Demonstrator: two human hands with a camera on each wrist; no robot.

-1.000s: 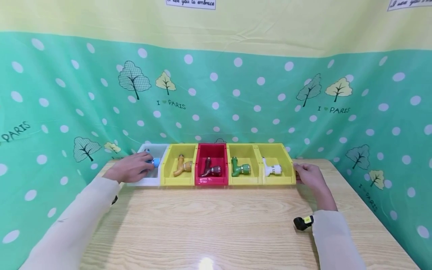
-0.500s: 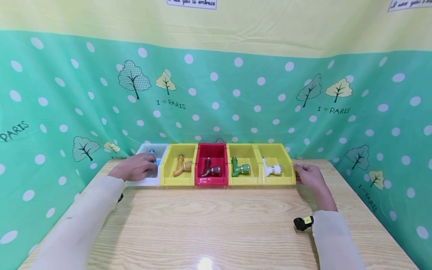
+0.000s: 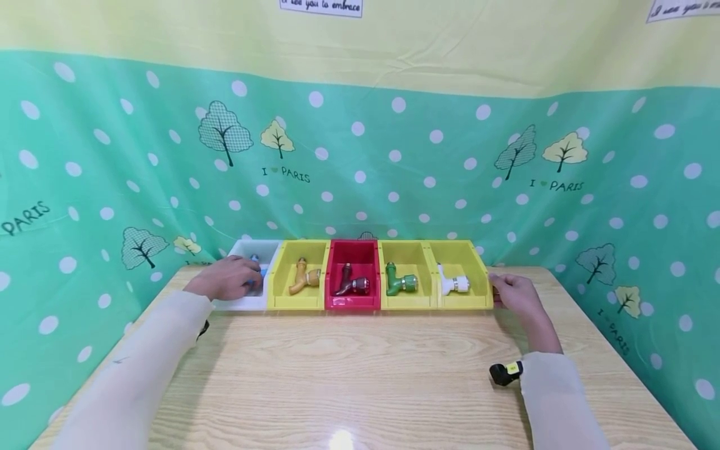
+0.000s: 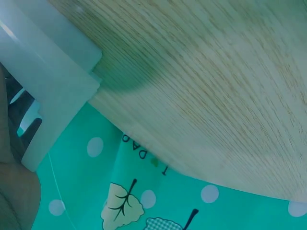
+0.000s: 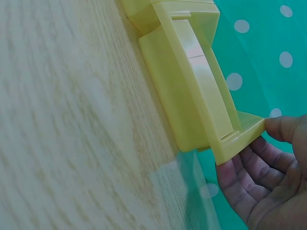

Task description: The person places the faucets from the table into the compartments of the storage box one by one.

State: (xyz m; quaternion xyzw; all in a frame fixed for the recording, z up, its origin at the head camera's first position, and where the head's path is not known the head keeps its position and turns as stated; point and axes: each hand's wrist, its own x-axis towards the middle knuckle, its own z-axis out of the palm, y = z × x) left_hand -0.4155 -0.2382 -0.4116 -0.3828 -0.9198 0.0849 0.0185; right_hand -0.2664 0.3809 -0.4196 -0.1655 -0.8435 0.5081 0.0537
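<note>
In the head view, my left hand (image 3: 226, 279) reaches into the white bin (image 3: 247, 304) at the row's left end, fingers curled over a blue faucet (image 3: 263, 271) that they partly cover. Dark fingers (image 4: 20, 111) show behind the bin's wall in the left wrist view. My right hand (image 3: 519, 295) holds the side edge of the rightmost yellow bin (image 3: 464, 303), thumb on one side and fingers on the other, as the right wrist view shows. A white faucet (image 3: 453, 284) lies in that bin.
Between the end bins stand a yellow bin (image 3: 279, 299) with an orange faucet (image 3: 304, 277), a red bin (image 3: 352, 302) with a dark red faucet (image 3: 352, 284), and another yellow bin (image 3: 407, 302) with a green faucet (image 3: 402, 282). A dotted green curtain (image 3: 360, 156) hangs behind the wooden table (image 3: 349, 369).
My left hand has shifted slightly right, and the blue faucet has turned and settled further right inside the white bin. My right hand has stayed on the yellow bin's edge.
</note>
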